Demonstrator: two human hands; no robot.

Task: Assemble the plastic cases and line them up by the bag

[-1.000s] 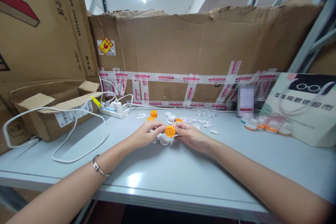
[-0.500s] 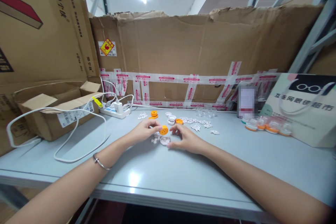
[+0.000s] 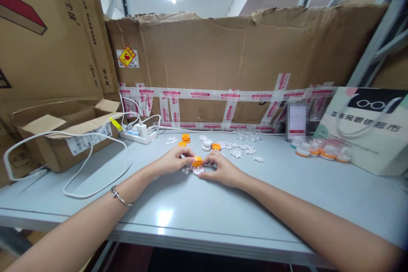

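My left hand (image 3: pixel 178 159) pinches an orange round disc (image 3: pixel 197 161) by its left side, fingers closed. The disc is tilted just above a shallow white round cap (image 3: pixel 198 171) on the table. My right hand (image 3: pixel 223 168) curls in from the other side; its thumb rests at the cap's right edge and its fingertips meet the disc's right edge. Small white pieces (image 3: pixel 186 170) lie by the left fingers, partly hidden. Beyond the hands are stacked orange discs (image 3: pixel 185 137), white round parts (image 3: pixel 207 144), an orange ring (image 3: pixel 216 147) and white toothed pieces (image 3: pixel 236 153).
Clear domes with orange bases (image 3: pixel 329 153) stand at the right by a paper bag (image 3: pixel 366 131) and a phone (image 3: pixel 297 123). Clear cups (image 3: pixel 248 135) are at the back. On the left are an open cardboard box (image 3: pixel 63 136), a power strip (image 3: pixel 138 137) and a looping white cable (image 3: pixel 76 196).
The orange disc has tipped and come down closer to the white cap. My right fingers have moved left and closed in on the disc and cap.
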